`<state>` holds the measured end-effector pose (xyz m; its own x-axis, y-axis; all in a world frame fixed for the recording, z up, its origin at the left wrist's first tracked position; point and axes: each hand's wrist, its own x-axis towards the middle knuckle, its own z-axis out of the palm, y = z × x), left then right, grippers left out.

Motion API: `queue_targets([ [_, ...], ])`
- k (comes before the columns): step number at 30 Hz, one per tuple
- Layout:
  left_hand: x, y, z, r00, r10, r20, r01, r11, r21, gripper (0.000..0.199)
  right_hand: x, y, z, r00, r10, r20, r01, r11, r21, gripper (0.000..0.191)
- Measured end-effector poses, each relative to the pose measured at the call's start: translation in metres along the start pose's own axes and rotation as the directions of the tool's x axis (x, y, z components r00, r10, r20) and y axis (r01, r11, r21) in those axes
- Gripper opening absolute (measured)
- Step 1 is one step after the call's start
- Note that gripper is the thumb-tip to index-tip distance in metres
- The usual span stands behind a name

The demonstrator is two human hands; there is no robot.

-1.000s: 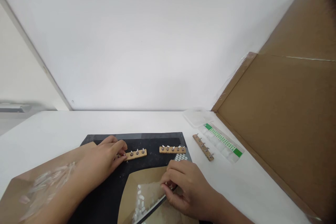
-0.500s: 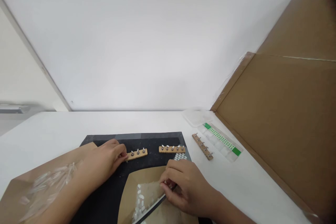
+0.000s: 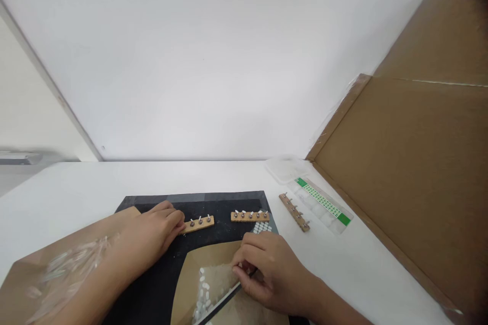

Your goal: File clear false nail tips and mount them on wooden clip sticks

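My left hand is closed, its fingertips pinching the left end of a light brown strip that has small metal posts topped with white pieces. The hand hides that end of the strip. My right hand is closed in a pinch above a brown sheet, and what its fingertips hold is too small to make out. A thin black-and-white strip runs from under this hand toward the lower left. Beside it, several small white oval pieces lie under or in clear plastic.
A second strip with white-topped posts lies on the black mat, near white ovals. To the right are a strip with bare-looking posts and a green-labelled clear case. Clear slivers lie left. Cardboard stands right.
Both hands keep nearly the same place and pinch. The view has shifted very slightly, and the lower end of the black-and-white strip appears a little farther right.
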<state>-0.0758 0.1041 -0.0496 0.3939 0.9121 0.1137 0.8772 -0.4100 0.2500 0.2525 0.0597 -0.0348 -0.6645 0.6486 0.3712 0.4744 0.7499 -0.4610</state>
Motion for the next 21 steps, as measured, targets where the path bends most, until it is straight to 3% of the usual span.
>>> queue_targets([
  [9, -0.002, -0.010, 0.005, 0.999, -0.024, -0.029, 0.022, 0.997, -0.071, 0.026, -0.001, 0.000, 0.001, 1.000, 0.007, -0.003, -0.007, 1.000, -0.015, 0.007],
  [14, -0.003, -0.012, 0.001, 0.999, -0.050, -0.020, 0.049, 0.999, -0.019, 0.024, -0.001, 0.000, 0.001, 1.000, 0.003, -0.001, -0.003, 1.000, -0.014, 0.007],
  [21, 0.000, -0.006, -0.008, 0.993, 0.024, -0.112, -0.021, 0.999, 0.026, 0.026, -0.001, -0.001, 0.000, 1.000, 0.003, -0.002, -0.003, 1.000, -0.013, 0.006],
])
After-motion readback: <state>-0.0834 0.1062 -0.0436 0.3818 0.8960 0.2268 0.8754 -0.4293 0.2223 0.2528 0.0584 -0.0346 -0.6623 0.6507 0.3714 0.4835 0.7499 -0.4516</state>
